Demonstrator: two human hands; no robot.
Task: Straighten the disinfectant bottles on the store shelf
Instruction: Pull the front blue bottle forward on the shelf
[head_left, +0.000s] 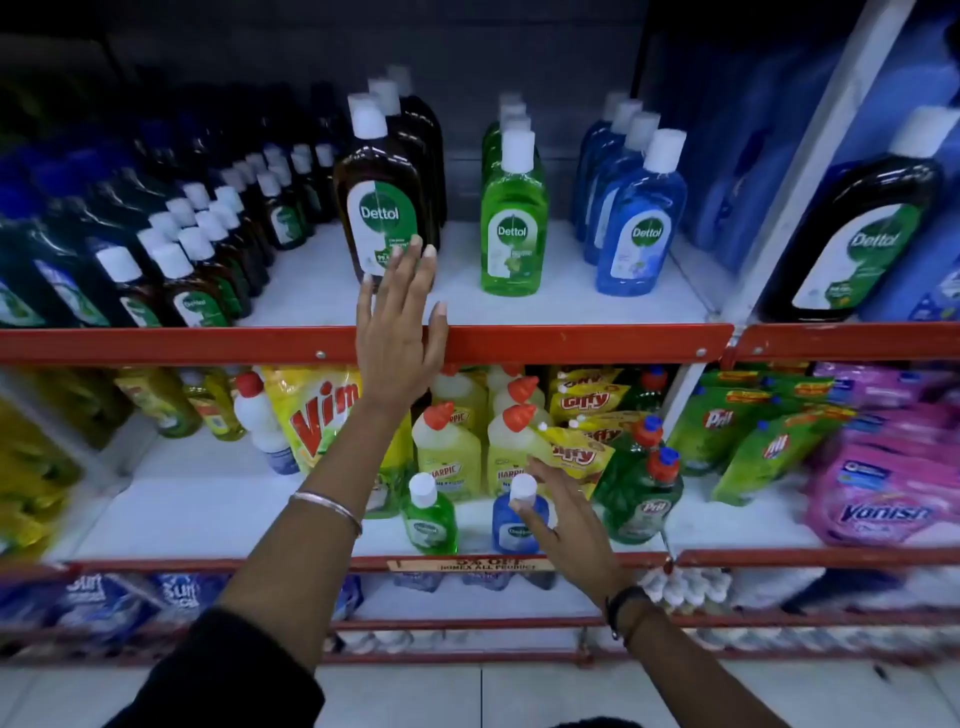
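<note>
A brown Dettol bottle with a white cap leads a row on the upper shelf. My left hand is raised flat in front of it, fingers apart, fingertips at its lower label. To its right stand a row of green Dettol bottles and a row of blue Dettol bottles. On the lower shelf a small green bottle and a small blue bottle stand at the front edge. My right hand reaches the small blue bottle, its fingers touching the white cap.
A red shelf rail fronts the upper shelf; small brown bottles fill its left side. Harpic bottles, Vim pouches, green Pril bottles and pink Vanish packs crowd the lower shelf. A large Dettol bottle stands at far right.
</note>
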